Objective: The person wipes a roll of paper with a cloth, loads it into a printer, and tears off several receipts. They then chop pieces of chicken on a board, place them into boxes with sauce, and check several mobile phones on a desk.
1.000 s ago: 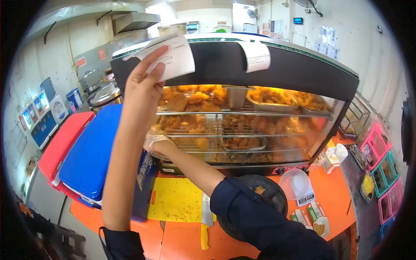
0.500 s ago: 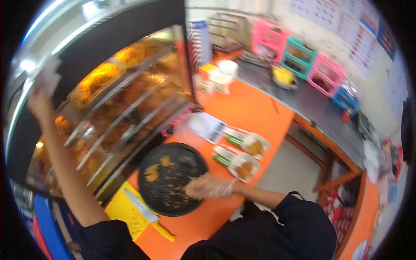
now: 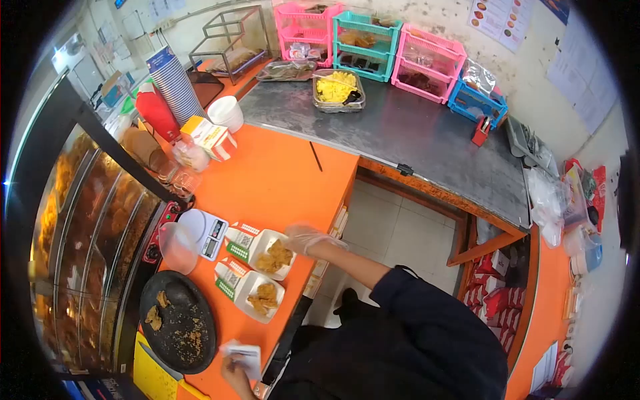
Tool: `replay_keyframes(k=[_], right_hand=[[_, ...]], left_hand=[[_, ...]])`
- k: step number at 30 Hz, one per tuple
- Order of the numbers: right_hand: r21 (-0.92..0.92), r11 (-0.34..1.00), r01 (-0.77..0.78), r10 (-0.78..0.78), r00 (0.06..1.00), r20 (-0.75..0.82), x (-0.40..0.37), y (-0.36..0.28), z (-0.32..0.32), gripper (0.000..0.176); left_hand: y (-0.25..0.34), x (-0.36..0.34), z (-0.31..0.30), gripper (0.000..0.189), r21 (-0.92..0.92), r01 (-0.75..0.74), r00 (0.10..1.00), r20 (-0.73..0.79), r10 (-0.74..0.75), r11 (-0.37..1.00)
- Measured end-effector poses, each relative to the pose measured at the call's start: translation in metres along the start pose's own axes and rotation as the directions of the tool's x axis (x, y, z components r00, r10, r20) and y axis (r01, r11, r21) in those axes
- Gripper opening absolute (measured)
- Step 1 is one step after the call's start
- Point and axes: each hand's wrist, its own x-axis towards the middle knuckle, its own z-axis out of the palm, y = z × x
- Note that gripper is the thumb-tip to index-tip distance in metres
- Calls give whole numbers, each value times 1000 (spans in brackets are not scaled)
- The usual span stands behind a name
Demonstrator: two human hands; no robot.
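My left hand (image 3: 235,377), low in the view beside the black round tray (image 3: 193,327), is closed on a small white packet (image 3: 249,360), slightly blurred. My right hand (image 3: 308,240) wears a clear plastic glove and is at the right rim of the upper open paper box (image 3: 257,251); its fingers are too unclear to tell their grip. Fried pieces (image 3: 275,256) lie in that box, and more fried pieces (image 3: 264,298) lie in the lower box (image 3: 251,308). Crumbs and a few fried pieces (image 3: 154,318) are on the black tray.
A scale (image 3: 212,237) and a translucent bowl (image 3: 178,248) stand by the glass food cabinet (image 3: 87,247). A yellow board (image 3: 150,372) with a knife lies near the tray. Stacked cups (image 3: 177,87), a food container (image 3: 339,91) and coloured baskets (image 3: 363,47) are farther back.
The view has shifted. My left hand has come down from the cabinet top with the white item. My right hand has left the black tray and moved to the upper box.
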Motion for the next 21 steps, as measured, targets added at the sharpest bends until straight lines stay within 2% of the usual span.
replay_keyframes(k=[1, 2, 3, 4, 5, 6, 7, 8, 10, 11, 13, 14, 15, 16, 17, 18, 19, 20, 21], right_hand=[[66, 997, -39, 38, 999, 7, 3, -2, -4, 37], [127, 989, -77, 76, 997, 15, 8, -2, -7, 33], [127, 989, -69, 67, 998, 22, 16, 1, -3, 33], [139, 989, 48, -42, 998, -45, 31, 13, 14, 34], [146, 976, 164, -148, 982, -116, 44, 28, 34, 35], [153, 974, 167, -150, 982, -119, 52, 47, 55, 35], [189, 928, 320, -287, 940, -182, 58, 69, 77, 31], [215, 859, 465, -411, 876, -250, 46, 73, 65, 28], [232, 896, 378, -279, 887, -367, -5, 70, 26, 22], [250, 908, 335, -210, 882, -421, -41, 60, -9, 19], [-34, 973, 227, -230, 964, -131, -58, 87, -46, 15], [479, 875, 68, 15, 986, -169, -78, 103, -63, 16], [860, 508, -55, 243, 966, -82, -100, 123, -76, 18], [392, 905, 165, 88, 829, -553, -108, 165, -72, 21], [-258, 955, 145, -294, 573, -765, -115, 202, -69, 24], [398, 916, 57, 271, 645, -714, -134, 206, -95, 24], [879, 473, -59, 687, 649, -326, -154, 208, -124, 25], [840, 536, -79, 718, 566, -405, -161, 241, -127, 25], [796, 596, -107, 732, 481, -483, -167, 277, -127, 25]], left_hand=[[18, -11, 8, 26, 195, 119, 988, 70, -135, 973], [32, -16, 18, 26, 202, 127, 988, 60, -142, 971], [45, -19, 29, 18, 474, 146, 989, -48, -140, 868], [57, -20, 40, 19, 701, 181, 983, -148, -107, 690], [64, -15, 48, 19, 703, 186, 982, -153, -109, 686], [68, -1, 56, 19, 700, 154, 988, -89, -129, 697], [67, 13, 62, 19, 695, 121, 989, -23, -147, 709], [62, 28, 67, 19, 701, 116, 990, -22, -142, 704], [50, 55, 77, 25, 601, 6, 970, 190, -150, 799], [42, 64, 81, 25, 602, -6, 969, 202, -144, 799], [32, 80, 93, 44, 203, 93, 992, 65, -108, 975], [60, 78, 98, 63, 206, 187, 977, 68, -205, 961], [72, 79, 104, 63, 206, 181, 976, 84, -202, 962], [81, 80, 109, 66, 317, 179, 971, 93, -218, 931], [86, 81, 114, 69, 427, 172, 967, 99, -235, 888], [77, 85, 115, 58, 412, 145, 960, 160, -228, 900], [70, 85, 118, 58, 416, 137, 958, 174, -227, 899], [63, 84, 123, 49, 168, 212, 949, 201, -244, 963], [57, 83, 128, 41, -90, 283, 939, 230, -256, 955]])
